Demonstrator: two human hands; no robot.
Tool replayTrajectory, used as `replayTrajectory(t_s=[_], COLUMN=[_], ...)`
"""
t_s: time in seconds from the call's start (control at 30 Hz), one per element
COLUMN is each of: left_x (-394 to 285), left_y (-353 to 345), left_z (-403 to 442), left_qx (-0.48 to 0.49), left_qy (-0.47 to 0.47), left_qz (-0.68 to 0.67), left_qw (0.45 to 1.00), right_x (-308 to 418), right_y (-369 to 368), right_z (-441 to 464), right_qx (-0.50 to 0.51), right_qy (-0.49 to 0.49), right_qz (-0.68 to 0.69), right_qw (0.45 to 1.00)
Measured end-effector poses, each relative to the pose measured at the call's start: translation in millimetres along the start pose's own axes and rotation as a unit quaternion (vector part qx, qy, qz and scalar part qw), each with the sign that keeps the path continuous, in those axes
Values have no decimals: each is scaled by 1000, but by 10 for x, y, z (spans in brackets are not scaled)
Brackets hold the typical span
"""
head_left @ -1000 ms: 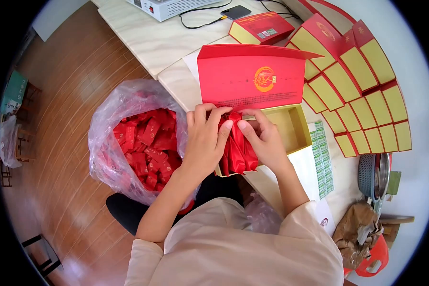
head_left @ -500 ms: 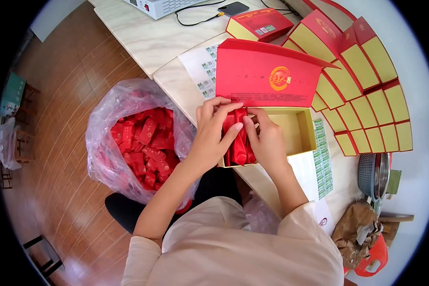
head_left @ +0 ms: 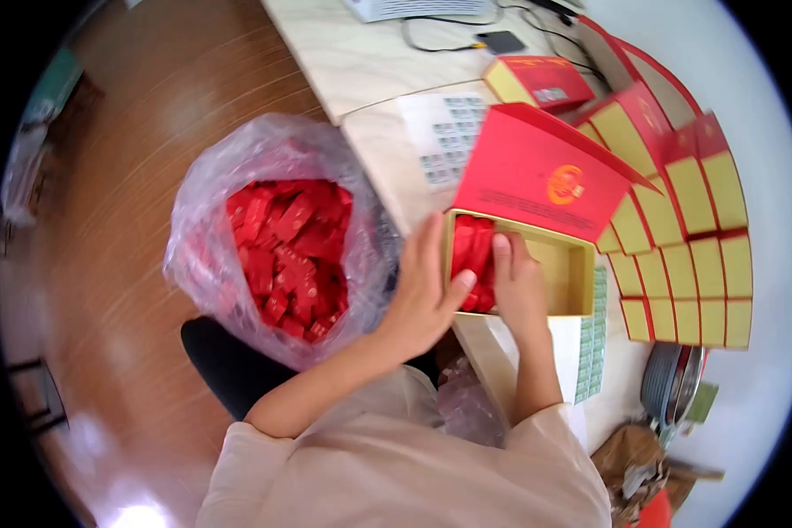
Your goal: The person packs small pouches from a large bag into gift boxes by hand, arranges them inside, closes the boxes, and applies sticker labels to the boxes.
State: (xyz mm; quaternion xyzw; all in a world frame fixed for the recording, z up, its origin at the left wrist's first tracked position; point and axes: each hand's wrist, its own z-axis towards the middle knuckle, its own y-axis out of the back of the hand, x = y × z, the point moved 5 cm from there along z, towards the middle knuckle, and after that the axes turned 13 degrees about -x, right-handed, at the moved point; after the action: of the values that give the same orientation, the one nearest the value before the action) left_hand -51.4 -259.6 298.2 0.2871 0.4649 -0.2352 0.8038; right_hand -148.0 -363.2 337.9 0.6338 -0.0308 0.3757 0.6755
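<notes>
A red gift box [head_left: 590, 255] with a yellow inside lies on the table, its red lid [head_left: 537, 167] standing up at the back. Red packets [head_left: 473, 255] fill its left end; the right end shows bare yellow. My right hand [head_left: 521, 282] reaches into the box with bunched fingers against the right side of these packets; its fingertips are partly hidden. My left hand [head_left: 422, 299] is at the box's left front corner, fingers stretched and slightly blurred, the thumb close to the packets. Left of the table, a clear plastic bag [head_left: 194, 238] holds many more red packets [head_left: 295, 264].
Red and yellow boxes [head_left: 686, 255] are stacked at the right. Another box [head_left: 541, 81] lies behind the lid. Sticker sheets [head_left: 453, 141] lie left of the box, with green-printed ones [head_left: 592, 343] to its right. A phone [head_left: 502, 41] and cables lie at the back; a basket [head_left: 664, 378] stands right.
The view has shifted, so the box appears further right. My left hand has come off the packets towards the box's front left corner. My right hand remains in the box beside the packets.
</notes>
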Motion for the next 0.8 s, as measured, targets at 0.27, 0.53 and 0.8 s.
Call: replayTrajectory(t_s=[0.27,0.53,0.8], left_x=[-27,723,1852], left_y=[-49,655,2065], left_z=[-216,-454,-1659], left_qx=[105,-122,-260], left_qy=[57,173,335], left_qz=[-79,-192,-82], left_qw=[990,958,902], right_x=[161,931,1538], right_y=[-133,-147,-3021], right_z=[-121,-609,-688], right_qx=[71,-170,167], right_qy=[-9,178,191], right_qz=[50,192,252], right_qw=[996,950,934])
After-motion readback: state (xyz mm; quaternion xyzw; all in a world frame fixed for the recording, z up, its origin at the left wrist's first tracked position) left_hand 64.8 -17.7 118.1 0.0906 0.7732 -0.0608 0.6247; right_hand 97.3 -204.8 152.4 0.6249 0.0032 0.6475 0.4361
